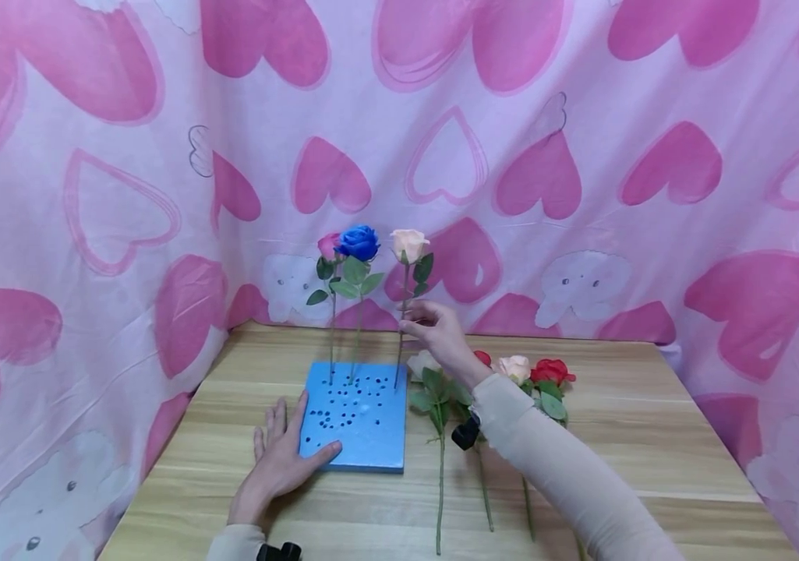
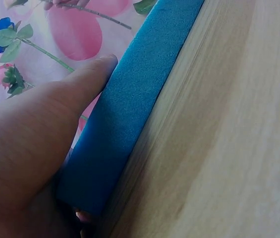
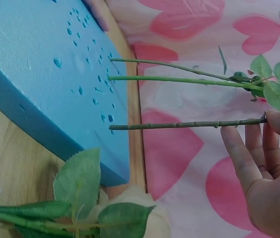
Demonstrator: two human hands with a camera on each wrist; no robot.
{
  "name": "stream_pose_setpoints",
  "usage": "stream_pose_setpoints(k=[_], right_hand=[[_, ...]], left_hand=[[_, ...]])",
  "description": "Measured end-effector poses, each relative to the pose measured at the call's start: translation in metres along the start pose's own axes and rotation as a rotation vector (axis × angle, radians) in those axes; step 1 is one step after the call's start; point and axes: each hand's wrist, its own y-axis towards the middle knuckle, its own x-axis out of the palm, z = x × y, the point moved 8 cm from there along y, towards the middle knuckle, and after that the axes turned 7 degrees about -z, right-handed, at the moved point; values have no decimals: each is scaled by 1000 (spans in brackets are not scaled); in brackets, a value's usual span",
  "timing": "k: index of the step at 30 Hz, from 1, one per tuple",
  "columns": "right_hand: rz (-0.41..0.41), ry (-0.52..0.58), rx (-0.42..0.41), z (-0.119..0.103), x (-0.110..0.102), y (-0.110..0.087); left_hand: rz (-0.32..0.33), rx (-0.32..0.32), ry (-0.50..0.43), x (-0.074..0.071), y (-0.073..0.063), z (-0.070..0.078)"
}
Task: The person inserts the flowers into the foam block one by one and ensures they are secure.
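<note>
A blue foam block (image 1: pixel 353 428) dotted with holes lies flat on the table. My left hand (image 1: pixel 283 460) rests at its front left corner, thumb on the top face and fingers spread along the left side. My right hand (image 1: pixel 437 331) pinches the stem of a cream rose (image 1: pixel 409 245) and holds it upright over the far right corner. In the right wrist view the stem's lower end (image 3: pixel 117 127) meets the block beside a hole; I cannot tell whether it is inserted. A blue rose (image 1: pixel 358 242) and a pink rose (image 1: pixel 329 246) stand in the block's back part.
Several loose roses lie right of the block, among them a white rose (image 1: pixel 424 365), a pale rose (image 1: pixel 514 368) and a red rose (image 1: pixel 551 371), stems toward me. My right forearm passes above them. A heart-printed curtain (image 1: pixel 441 156) hangs behind the wooden table (image 1: pixel 623 436).
</note>
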Motion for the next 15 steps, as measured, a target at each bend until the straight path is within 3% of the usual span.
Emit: stream_pose_setpoints(k=[15], right_hand=[[6,28,25,14,17,11]], left_hand=[[5,3,2,1,1,-1]])
